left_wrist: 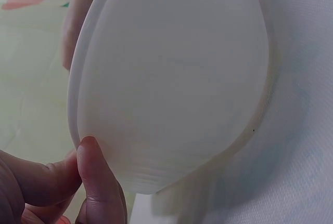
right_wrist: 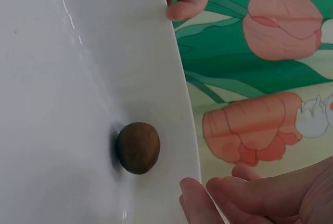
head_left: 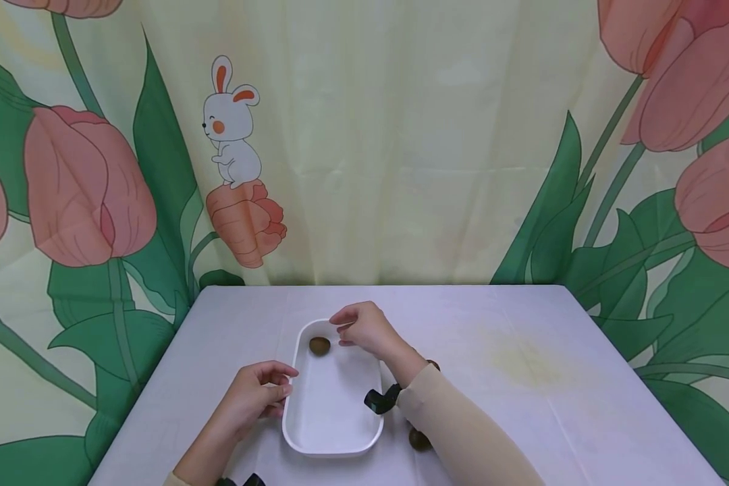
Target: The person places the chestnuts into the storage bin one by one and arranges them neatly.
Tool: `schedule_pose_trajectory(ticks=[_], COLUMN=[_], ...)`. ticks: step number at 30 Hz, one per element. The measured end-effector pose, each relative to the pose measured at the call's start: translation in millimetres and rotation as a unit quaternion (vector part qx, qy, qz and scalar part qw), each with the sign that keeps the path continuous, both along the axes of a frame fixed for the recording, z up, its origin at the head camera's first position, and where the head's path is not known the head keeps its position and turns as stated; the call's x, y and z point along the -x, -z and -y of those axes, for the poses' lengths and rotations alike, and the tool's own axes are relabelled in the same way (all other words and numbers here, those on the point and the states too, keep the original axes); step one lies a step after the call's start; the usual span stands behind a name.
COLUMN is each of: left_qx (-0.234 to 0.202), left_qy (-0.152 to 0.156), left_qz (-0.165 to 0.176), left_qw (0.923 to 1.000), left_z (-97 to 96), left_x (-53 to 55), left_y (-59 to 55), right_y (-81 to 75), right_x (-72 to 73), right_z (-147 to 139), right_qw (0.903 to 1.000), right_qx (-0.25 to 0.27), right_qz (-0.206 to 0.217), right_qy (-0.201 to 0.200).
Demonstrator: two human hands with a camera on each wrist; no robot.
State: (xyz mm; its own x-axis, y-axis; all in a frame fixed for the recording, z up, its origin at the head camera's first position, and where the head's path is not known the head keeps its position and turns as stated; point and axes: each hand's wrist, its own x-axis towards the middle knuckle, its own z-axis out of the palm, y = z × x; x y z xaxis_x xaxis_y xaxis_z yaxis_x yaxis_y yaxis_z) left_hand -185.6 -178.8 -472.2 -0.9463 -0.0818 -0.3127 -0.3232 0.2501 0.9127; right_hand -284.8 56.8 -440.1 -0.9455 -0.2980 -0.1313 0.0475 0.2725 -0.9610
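Head view: right hand point(head_left: 369, 331) angles leftward over tray point(head_left: 333, 412).

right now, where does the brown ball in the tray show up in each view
Head: the brown ball is below and left of the picture's centre, in the far left corner of the tray.
Left wrist: not in it; the tray's outside fills the middle.
Right wrist: the ball is below and left of centre, by the tray's wall.
Shared landmark: the white tray, in all three.
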Motion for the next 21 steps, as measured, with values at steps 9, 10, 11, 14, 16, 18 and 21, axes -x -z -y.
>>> schedule_pose_trajectory(ticks=[9,10,11,14,16,18,21], left_qx=[-0.011,-0.012,-0.011,-0.009,-0.007,-0.006,-0.006], left_qy=[0.005,0.005,0.004,0.002,0.002,0.003,0.004], left_qz=[-0.004,-0.003,-0.003,-0.002,-0.001,-0.002,-0.002], left_qw=[0.9999,0.9999,0.9999,1.0,1.0,1.0,1.0], left_z=[1.3,1.4,1.5,1.7,1.7,1.7,1.7], left_x=[0.4,0.5,0.5,0.9,1.2,1.5,1.8], left_y=[1.1,1.4,1.5,1.9,1.9,1.9,1.5], right_y=[-7.1,-8.0,-9.1,-12.1,-14.8,-16.9,-20.3], right_x=[-1.5,-2.0,-2.4,-3.3,-3.8,-4.0,-4.7], right_z=[-19,-21,-23,-31,-36,-42,-52], right_qw=[0.9999,0.9999,0.9999,0.9999,0.9998,0.9997,0.9996], right_qx=[0.007,0.006,0.007,0.009,0.011,0.014,0.018], right_qz=[-0.006,-0.007,-0.006,-0.007,-0.007,-0.009,-0.009], right_qy=[-0.008,-0.007,-0.004,0.004,0.012,0.017,0.021])
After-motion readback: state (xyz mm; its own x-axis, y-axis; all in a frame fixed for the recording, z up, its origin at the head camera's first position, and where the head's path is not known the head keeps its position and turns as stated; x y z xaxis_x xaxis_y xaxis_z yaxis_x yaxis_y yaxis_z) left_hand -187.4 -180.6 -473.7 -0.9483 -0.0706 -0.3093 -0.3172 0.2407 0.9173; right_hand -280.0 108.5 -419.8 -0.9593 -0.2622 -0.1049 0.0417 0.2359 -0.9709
